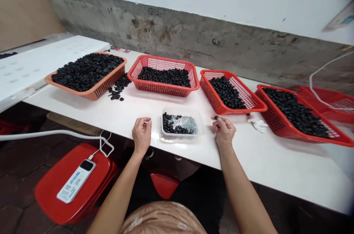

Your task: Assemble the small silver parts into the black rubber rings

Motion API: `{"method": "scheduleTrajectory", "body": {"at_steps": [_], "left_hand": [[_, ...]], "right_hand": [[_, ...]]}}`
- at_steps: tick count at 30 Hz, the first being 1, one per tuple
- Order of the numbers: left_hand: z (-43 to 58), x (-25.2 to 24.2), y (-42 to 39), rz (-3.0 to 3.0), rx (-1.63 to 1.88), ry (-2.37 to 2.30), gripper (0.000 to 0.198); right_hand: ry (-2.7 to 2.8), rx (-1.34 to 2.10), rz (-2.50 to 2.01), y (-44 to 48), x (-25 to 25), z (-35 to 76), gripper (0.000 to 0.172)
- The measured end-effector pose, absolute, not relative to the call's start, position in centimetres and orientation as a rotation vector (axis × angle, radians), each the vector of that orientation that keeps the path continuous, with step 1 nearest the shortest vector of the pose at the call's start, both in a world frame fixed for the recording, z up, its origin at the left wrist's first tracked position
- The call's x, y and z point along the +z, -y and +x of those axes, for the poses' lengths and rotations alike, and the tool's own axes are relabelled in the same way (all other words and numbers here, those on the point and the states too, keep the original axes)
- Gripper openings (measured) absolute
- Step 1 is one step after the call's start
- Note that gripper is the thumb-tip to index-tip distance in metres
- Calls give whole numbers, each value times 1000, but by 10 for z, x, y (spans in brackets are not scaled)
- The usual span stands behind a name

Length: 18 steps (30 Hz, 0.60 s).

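A clear plastic tub (pixel 179 135) stands near the front of the white table, between my two hands. Small black parts (pixel 171 123) and little silvery metal pieces (pixel 189 124) fill it. To its left, my left hand (pixel 142 135) rests at the table edge with fingers curled and closed; what they hold, if anything, is hidden. On the tub's right, my right hand (pixel 225 131) pinches a small round black part (pixel 216 117) between thumb and fingertip, just in front of a red basket (pixel 212 95).
Along the back stand an orange basket (pixel 96 92), another red basket (pixel 163 88) and a far-right red basket (pixel 273 118), all holding black parts. Loose black pieces (pixel 118 88) lie between baskets. A crumpled tissue (pixel 260 125) is at right. A power bank (pixel 76 180) lies on a red stool (pixel 52 193).
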<state>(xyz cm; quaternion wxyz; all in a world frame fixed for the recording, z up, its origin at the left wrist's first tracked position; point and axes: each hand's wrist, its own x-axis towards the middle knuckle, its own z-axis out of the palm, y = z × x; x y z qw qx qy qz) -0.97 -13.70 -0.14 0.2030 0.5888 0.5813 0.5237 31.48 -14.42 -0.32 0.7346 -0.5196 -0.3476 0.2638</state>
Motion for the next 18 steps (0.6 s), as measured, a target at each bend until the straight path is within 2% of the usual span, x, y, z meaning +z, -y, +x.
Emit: {"method": "scheduleTrajectory", "body": {"at_steps": [18], "left_hand": [[-9,2,141,1571,1361,-1637,19]], "right_hand": [[866,638,-1159,147,-10,314,28]]}}
